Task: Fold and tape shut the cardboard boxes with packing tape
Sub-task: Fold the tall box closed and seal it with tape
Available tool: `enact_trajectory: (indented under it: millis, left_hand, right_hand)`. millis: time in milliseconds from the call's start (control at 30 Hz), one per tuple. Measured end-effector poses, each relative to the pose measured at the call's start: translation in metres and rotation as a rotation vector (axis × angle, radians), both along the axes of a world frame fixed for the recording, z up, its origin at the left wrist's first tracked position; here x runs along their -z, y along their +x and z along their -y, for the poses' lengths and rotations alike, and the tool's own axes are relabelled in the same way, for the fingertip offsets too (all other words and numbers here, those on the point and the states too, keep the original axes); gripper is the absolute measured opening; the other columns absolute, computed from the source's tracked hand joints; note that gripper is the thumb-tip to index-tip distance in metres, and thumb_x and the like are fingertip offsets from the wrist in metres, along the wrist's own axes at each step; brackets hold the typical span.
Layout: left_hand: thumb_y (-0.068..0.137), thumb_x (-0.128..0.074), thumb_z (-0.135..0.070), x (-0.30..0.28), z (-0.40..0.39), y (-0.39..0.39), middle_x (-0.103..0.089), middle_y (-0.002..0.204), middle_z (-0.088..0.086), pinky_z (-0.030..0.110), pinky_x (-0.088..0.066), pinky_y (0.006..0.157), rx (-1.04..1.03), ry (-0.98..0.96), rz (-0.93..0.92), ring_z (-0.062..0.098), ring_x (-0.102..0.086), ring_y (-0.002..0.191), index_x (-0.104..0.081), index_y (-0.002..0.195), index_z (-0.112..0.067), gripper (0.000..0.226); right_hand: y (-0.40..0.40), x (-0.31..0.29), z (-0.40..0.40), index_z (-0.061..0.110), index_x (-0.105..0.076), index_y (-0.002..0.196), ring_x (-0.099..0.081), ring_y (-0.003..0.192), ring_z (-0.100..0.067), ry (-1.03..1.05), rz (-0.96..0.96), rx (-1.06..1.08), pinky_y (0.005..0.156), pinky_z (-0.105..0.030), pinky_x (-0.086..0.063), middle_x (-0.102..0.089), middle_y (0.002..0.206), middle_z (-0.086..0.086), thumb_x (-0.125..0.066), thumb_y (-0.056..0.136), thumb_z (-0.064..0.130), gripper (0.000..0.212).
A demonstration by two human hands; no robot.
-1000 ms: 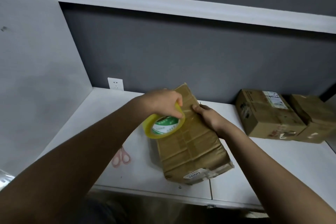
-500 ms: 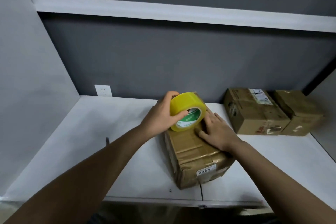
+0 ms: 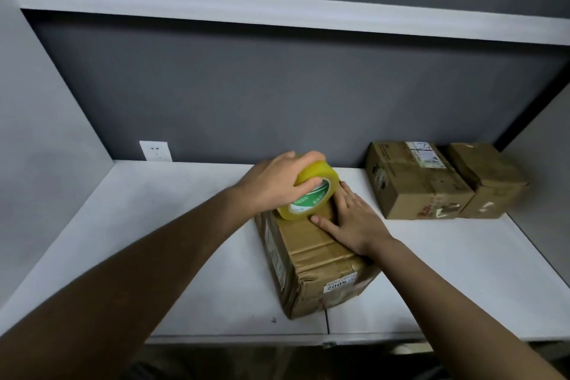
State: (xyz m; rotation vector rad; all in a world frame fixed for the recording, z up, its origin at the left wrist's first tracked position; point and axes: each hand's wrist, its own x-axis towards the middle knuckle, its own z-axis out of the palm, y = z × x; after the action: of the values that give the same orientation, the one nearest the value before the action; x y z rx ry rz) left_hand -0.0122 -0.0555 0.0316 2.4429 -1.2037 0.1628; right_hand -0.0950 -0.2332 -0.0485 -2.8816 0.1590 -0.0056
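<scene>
The left hand (image 3: 273,183) is gripping the tape (image 3: 311,193); the right hand (image 3: 354,219) is pressing flat on the box (image 3: 311,259), whose label (image 3: 338,284) below reads "2009".

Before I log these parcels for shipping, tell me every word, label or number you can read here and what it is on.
"2009" or close to it, partly blurred: white sticker on the near end of the box being taped.
Green label inside the tape roll: white lettering, too blurred to read.
Shipping label on the back box: too small to read.
Red print low on that box: unreadable.
</scene>
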Motion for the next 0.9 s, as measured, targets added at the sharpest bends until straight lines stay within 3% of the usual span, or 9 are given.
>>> enact_trajectory:
  millis: [233,367,467,567,633,700,900]
  left_hand:
    - [0.094,-0.041,-0.054,-0.037,-0.030,0.007,-0.061,0.119,0.005,0.029,-0.038,0.077,-0.008,0.451,0.236,0.025,-0.056,0.111,-0.047,0.124,-0.032,0.038]
    - [0.093,-0.040,-0.055,-0.025,-0.054,0.006,-0.060,0.123,0.005,0.027,-0.043,0.076,-0.005,0.711,0.207,0.023,-0.058,0.109,-0.049,0.128,-0.031,0.043]
    - [0.093,-0.040,-0.056,-0.006,-0.065,0.005,-0.059,0.122,0.007,0.029,-0.044,0.078,0.010,0.703,0.127,0.023,-0.058,0.106,-0.043,0.133,-0.033,0.046]
    - [0.094,-0.042,-0.055,0.017,-0.076,0.001,-0.056,0.124,0.006,0.027,-0.042,0.081,0.024,0.611,0.022,0.022,-0.057,0.108,-0.037,0.136,-0.036,0.046]
    - [0.093,-0.044,-0.055,0.031,-0.083,-0.001,-0.056,0.122,0.006,0.027,-0.043,0.082,-0.004,0.518,-0.063,0.023,-0.057,0.107,-0.037,0.136,-0.037,0.047]
    - [0.093,-0.045,-0.055,0.041,-0.089,-0.003,-0.056,0.121,0.005,0.028,-0.045,0.082,-0.042,0.436,-0.113,0.023,-0.058,0.106,-0.038,0.135,-0.037,0.046]
    - [0.091,-0.047,-0.055,0.051,-0.089,-0.001,-0.056,0.115,0.005,0.030,-0.045,0.083,-0.084,0.347,-0.100,0.026,-0.058,0.105,-0.043,0.130,-0.038,0.043]
  right_hand:
    - [0.000,-0.004,-0.003,0.016,0.002,0.155,0.006,0.148,-0.008,0.003,-0.044,0.046,0.120,-0.028,-0.001,0.002,0.162,0.004,-0.034,0.089,0.071,0.093]
    - [0.000,-0.004,-0.010,0.019,0.001,0.155,0.009,0.148,-0.009,-0.024,-0.069,0.023,0.121,-0.030,0.001,0.008,0.162,0.005,-0.032,0.085,0.076,0.097]
    - [-0.001,-0.007,-0.011,0.020,-0.001,0.155,0.009,0.148,-0.008,-0.057,-0.091,0.024,0.121,-0.033,0.002,0.008,0.162,0.006,-0.022,0.078,0.083,0.102]
    - [0.000,-0.006,-0.013,0.022,-0.001,0.155,0.010,0.148,-0.007,-0.133,-0.086,0.051,0.121,-0.038,0.004,0.008,0.161,0.008,0.013,0.051,0.094,0.127]
    - [0.001,-0.003,-0.020,0.019,-0.002,0.155,0.010,0.148,-0.009,-0.178,-0.040,0.049,0.120,-0.038,0.008,0.007,0.162,0.006,0.027,0.046,0.091,0.134]
    - [0.001,-0.001,-0.028,0.018,-0.003,0.155,0.012,0.147,-0.008,-0.185,-0.006,-0.038,0.119,-0.034,0.010,0.007,0.162,0.005,0.028,0.053,0.088,0.128]
    - [-0.004,-0.004,-0.069,0.023,0.006,0.154,0.018,0.145,-0.007,-0.019,-0.078,-0.308,0.118,-0.027,0.010,0.017,0.159,0.005,-0.002,0.075,0.080,0.098]
